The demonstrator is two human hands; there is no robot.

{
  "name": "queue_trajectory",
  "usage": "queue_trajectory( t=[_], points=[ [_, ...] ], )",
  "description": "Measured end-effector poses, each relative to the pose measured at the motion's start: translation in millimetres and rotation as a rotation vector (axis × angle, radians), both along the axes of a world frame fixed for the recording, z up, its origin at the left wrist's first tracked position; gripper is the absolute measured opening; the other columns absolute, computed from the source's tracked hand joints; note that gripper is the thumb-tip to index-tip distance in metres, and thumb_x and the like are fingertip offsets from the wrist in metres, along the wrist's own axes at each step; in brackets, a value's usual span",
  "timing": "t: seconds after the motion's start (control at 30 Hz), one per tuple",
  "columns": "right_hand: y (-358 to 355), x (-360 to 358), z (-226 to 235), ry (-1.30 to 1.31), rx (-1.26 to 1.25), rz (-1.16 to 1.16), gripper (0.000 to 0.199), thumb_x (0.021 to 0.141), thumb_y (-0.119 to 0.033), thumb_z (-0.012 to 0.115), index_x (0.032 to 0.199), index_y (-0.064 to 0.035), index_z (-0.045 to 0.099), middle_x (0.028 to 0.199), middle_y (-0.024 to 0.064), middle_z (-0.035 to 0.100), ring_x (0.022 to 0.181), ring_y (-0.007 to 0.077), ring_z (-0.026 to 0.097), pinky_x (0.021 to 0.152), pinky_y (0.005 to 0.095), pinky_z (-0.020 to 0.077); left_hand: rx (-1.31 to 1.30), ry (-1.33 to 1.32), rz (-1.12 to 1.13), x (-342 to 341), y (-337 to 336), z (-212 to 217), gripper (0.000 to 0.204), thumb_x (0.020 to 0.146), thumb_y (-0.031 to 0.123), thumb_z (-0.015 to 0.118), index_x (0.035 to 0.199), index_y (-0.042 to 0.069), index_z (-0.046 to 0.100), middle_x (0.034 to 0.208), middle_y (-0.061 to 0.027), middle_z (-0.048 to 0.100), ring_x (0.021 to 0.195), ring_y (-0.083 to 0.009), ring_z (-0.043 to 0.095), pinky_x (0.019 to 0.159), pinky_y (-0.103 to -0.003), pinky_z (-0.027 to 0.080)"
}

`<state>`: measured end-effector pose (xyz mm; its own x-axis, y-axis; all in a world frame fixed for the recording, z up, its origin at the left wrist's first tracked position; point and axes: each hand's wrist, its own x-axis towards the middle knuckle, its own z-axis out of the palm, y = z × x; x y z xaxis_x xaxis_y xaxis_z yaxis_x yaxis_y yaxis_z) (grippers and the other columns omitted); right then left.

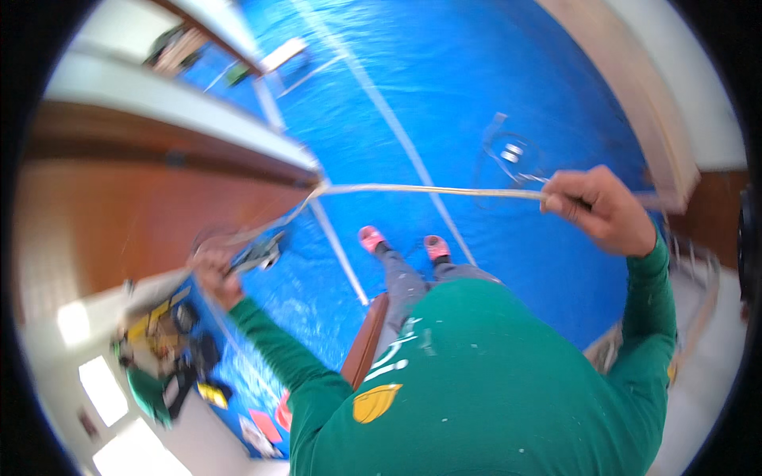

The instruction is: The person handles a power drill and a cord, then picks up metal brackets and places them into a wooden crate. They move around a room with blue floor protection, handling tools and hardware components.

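From our head view, we appear to be straightening a pale cable (436, 190) above blue sheeting (548, 87): our right hand (603, 210) pinches it firmly; our left hand (216, 274) curls, its grip too blurred to tell. Next likely calls for steady tension around the brown trim (278, 166).

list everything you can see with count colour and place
cable: 1, pale, from right hand past wood panel toward left hand
blurred item: 1, greyish, at left hand
tarp: 1, blue, on floor
small blocks: 2, white, on tarp
wire: count unclear, grey, near blocks
wood panel: 1, brown, left
stand: 1, pale, upper left
frame: 1, beige, upper right
gear pile: 1, black, green, yellow, lower left
sheet: 1, red, lower left
shirt: 1, green, lower centre
trousers: 1, grey, centre
shoes: 2, pink, centre
left hand: 1, bare, left
right hand: 1, bare, right
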<state>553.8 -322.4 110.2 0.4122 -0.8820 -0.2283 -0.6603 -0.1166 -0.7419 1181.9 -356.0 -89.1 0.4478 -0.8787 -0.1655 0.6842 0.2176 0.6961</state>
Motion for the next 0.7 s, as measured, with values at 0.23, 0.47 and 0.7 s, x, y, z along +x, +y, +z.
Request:
queue_trajectory(
  t=[0.23, 0.47, 0.7],
  points=[
    [-10.2, 113.8, -74.8, -0.007, -0.122, 0.597, 0.016, 0.092, -0.022, 0.063, 0.091, -0.0064, 0.066, 0.072, 0.0176, 0.065, 0.069, 0.0410, 0.065, 0.061, 0.0528, 0.0489, 0.070, -0.215, -0.174, -78.1, -9.6, -7.3, 0.036, 0.110, 0.041, 0.047, 0.088, 0.012, 0.047, 0.062, 0.0038, 0.031, 0.052, -0.0078, 0.026, 0.048, -0.026, 0.025],
    [-37.1, 155.4, -63.8, 0.089, -0.127, 0.681, 0.011, 0.092, -0.017, 0.061, 0.087, -0.0085, 0.066, 0.071, 0.0157, 0.065, 0.069, 0.0400, 0.066, 0.059, 0.0528, 0.0494, 0.058, -0.144, -0.395, -234.8, -6.5, -63.3, 0.037, 0.110, 0.040, 0.045, 0.090, 0.010, 0.048, 0.072, -0.0071, 0.058, 0.063, -0.0187, 0.058, 0.060, -0.031, 0.049],
    [-100.0, 136.6, -69.2, 0.029, -0.466, 0.360, 0.013, 0.092, -0.018, 0.063, 0.095, -0.0076, 0.071, 0.079, 0.0172, 0.070, 0.073, 0.0397, 0.068, 0.064, 0.0494, 0.0527, -0.014, -0.343, -0.791, -305.1, 5.6, -63.6, 0.036, 0.111, 0.038, 0.044, 0.091, 0.008, 0.049, 0.077, -0.0148, 0.067, 0.066, -0.0241, 0.066, 0.065, -0.035, 0.054]
  ],
)
